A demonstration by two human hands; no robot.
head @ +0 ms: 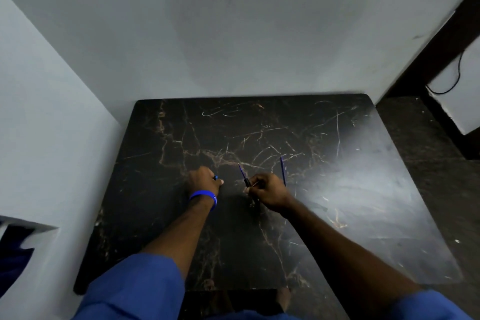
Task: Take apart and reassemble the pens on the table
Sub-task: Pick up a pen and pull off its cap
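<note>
On the dark marble table [324,189] my right hand [267,193] is closed around a thin dark pen barrel [244,175], whose blue-tinted end points up and to the left. My left hand [204,180] is curled into a fist a short way to the left, and a small blue pen part [216,177] peeks out from its fingers. Just right of my right hand a second slim blue pen piece [283,170] lies on the tabletop, untouched. A blue wristband [205,196] circles my left wrist.
The table is pushed into a corner, with grey walls [233,34] behind and to the left. A dark floor [420,143] and a dark door frame [436,54] with a hanging cable are on the right. My blue sleeves fill the bottom of the view.
</note>
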